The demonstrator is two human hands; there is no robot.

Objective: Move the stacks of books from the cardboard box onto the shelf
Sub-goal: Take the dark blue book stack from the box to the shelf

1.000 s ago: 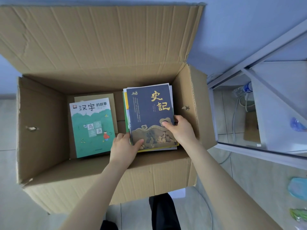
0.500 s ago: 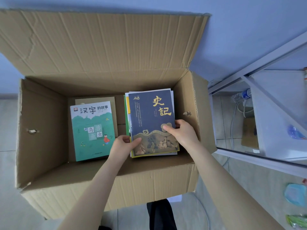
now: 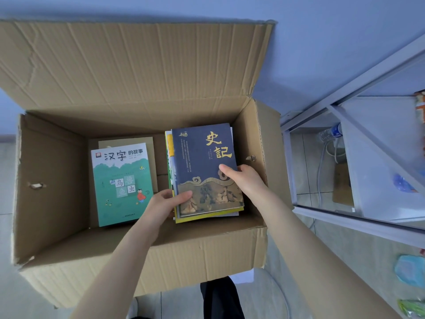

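Observation:
An open cardboard box (image 3: pixel 53 171) stands on the floor with two stacks of books inside. The right stack (image 3: pixel 202 166) has a dark blue cover with gold characters on top. My left hand (image 3: pixel 165 203) grips its near left corner, thumb on the cover. My right hand (image 3: pixel 243 178) grips its right edge, thumb on top. The stack is raised off the box floor. The left stack (image 3: pixel 122 180) has a green and white cover and lies flat on the bottom. A white shelf (image 3: pixel 377 139) stands to the right of the box.
The box's tall back flap (image 3: pixel 138 65) stands upright against a blue wall. A plastic bottle (image 3: pixel 331 133) and cables lie on the floor behind the shelf frame. Coloured items (image 3: pixel 411 270) sit at the far right edge. My dark trouser leg (image 3: pixel 218 298) is below the box.
Both hands have lifted the right stack a little higher inside the box. My left thumb has slid further onto the cover. The left stack has not moved.

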